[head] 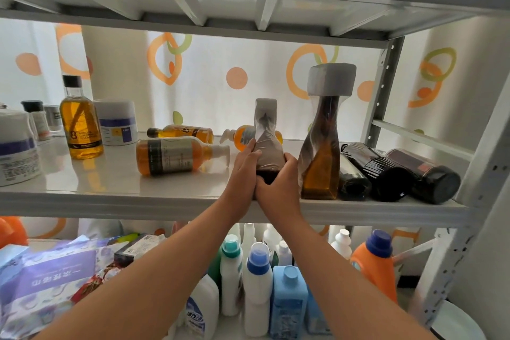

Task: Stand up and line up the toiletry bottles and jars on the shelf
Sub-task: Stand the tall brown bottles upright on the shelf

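Where both hands (271,176) clasp wrapped bottle (267,141), base hidden.

Behind the rack hangs a pale curtain (215,69) printed with orange rings and dots. On the lower level, cleaning bottles crowd together: an orange jug (375,265) with a blue cap at the right, a light blue bottle (288,303) in front, white bottles (258,292) beside it. At the left lies a purple tissue pack (47,281).
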A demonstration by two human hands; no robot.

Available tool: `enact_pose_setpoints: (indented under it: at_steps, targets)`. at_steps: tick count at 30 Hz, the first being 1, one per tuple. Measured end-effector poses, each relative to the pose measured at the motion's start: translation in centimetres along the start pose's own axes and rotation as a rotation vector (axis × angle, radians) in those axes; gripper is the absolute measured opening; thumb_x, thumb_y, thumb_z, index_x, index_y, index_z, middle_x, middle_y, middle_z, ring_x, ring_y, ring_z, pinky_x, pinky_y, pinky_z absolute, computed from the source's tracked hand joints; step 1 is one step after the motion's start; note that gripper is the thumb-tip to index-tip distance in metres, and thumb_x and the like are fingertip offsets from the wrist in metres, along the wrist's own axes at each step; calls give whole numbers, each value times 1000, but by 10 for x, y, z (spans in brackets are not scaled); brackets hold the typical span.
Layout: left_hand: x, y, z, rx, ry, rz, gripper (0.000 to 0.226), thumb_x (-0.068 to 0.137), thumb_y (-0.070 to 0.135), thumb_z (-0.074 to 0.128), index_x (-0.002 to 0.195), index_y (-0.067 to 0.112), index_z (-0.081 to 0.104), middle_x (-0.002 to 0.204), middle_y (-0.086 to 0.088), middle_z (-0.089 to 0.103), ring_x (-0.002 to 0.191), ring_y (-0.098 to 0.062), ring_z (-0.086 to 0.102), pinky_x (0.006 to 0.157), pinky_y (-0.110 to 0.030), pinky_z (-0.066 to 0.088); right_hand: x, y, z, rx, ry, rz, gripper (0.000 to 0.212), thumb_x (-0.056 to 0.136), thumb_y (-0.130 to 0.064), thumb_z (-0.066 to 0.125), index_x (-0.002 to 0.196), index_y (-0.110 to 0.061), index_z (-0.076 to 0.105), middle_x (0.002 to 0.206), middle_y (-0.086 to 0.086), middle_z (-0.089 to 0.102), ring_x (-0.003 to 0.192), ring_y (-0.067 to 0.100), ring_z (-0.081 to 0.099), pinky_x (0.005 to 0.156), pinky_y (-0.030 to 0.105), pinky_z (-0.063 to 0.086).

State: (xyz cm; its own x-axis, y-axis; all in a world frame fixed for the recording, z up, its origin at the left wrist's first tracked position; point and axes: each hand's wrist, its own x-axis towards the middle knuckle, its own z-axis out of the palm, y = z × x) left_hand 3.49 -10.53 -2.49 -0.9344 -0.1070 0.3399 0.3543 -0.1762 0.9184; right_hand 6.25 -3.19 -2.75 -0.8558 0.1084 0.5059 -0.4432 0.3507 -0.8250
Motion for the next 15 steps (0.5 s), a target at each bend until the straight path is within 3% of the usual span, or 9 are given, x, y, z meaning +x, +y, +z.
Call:
enact_pose_setpoints:
  at_steps: [2,6,9,15]
  targets:
    - [0,0,-2,-7,-1,-17,44,98,30,35,142,29,37,136,-9,51,118,-23,56,99,-32,48,0,0,1,-20,0,-18,72,82,-20,69,139,-15,25,139,4,41,125,18,44,94,18,40]
    - [-2,1,-3,-3,-2,-27,43,98,26,35,141,27,37,134,-8,51,117,-22,56,95,-29,48,-1,1,2,-46,7,-33,74,82,-27,69,140,-17,24,141,3,39,127,17,42,98,21,40]
    - [0,0,-4,6,-21,-38,45,98,28,36,143,29,34,138,-6,49,121,-22,53,103,-35,44,3,2,3,-54,-11,-34,77,82,-28,70,142,-16,23,142,4,37,129,19,41,99,25,40]
    - [8,4,-4,-2,-37,-195,68,76,57,44,141,40,34,142,-2,47,128,-24,47,106,-50,39,15,0,3,-80,-57,25,85,81,-31,69,145,-16,15,147,5,29,135,21,32,105,31,36]
